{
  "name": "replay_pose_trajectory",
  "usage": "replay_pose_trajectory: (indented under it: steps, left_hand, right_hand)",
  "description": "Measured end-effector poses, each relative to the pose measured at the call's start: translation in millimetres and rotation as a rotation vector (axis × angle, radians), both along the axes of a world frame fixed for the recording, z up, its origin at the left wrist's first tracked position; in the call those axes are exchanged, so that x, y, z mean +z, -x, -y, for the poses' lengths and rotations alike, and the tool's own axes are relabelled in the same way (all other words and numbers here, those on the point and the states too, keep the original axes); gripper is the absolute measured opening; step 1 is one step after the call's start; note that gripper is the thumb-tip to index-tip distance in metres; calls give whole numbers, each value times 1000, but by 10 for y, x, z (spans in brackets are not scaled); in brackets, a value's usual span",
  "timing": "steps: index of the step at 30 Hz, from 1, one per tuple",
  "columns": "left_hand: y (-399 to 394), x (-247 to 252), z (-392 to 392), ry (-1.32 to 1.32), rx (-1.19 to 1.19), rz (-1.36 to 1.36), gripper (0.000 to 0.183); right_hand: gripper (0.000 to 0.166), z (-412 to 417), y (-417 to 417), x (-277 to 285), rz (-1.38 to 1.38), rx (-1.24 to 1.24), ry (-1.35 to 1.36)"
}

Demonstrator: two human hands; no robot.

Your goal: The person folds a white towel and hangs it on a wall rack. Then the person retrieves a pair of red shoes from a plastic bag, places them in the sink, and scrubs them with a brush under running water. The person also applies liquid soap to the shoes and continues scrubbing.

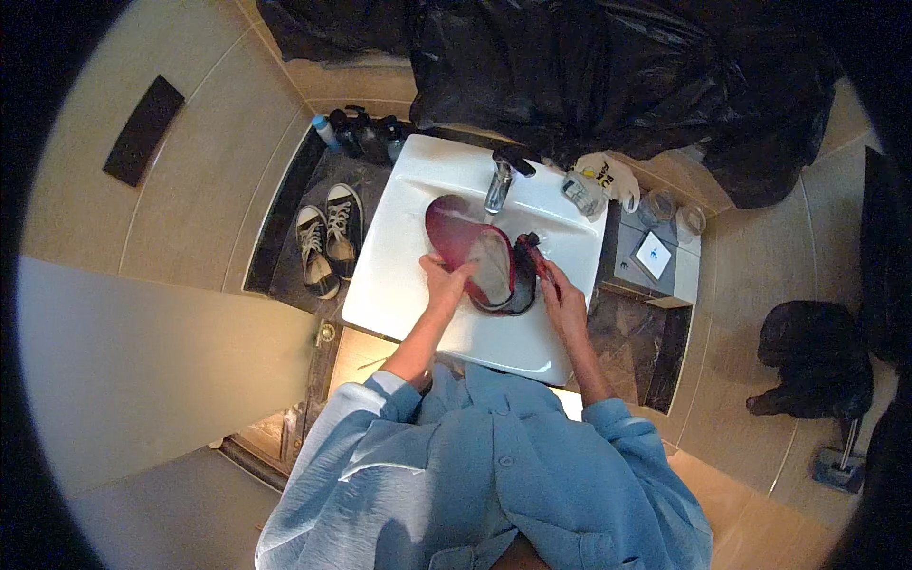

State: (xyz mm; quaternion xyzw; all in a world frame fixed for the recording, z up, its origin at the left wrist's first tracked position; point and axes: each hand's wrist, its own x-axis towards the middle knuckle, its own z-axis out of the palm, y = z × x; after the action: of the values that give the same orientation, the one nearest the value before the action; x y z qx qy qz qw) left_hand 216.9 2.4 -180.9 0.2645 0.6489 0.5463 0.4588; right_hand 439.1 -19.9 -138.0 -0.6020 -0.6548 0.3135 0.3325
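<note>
Over the white washbasin (399,285), my left hand (450,281) grips a dark red slipper or clog (452,231) with a pale insole and a dark sole edge. My right hand (563,296) is closed around the handle of a red brush (539,260); its dark head is up beside the shoe's right side. Whether the bristles touch the shoe is hard to tell. The shoe lies tilted below the chrome faucet (500,187), its toe part towards the upper left.
Black canvas sneakers (331,239) with white laces stand on the dark counter at left, below several bottles (360,135). At right are a crumpled plastic bag (605,182), glass jars (659,206) and a box (641,274). Black plastic sheeting (605,78) hangs above the basin.
</note>
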Motion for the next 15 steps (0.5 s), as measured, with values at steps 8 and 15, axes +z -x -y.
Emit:
replay_pose_trajectory:
  steps: [8, 15]
  left_hand:
    - [15, 351, 104, 114, -50, 321, 53]
    - [-223, 4, -34, -127, 144, 169, 63]
  right_hand:
    - [38, -61, 398, 42, -75, 110, -82]
    - [37, -472, 180, -264, -90, 49, -53]
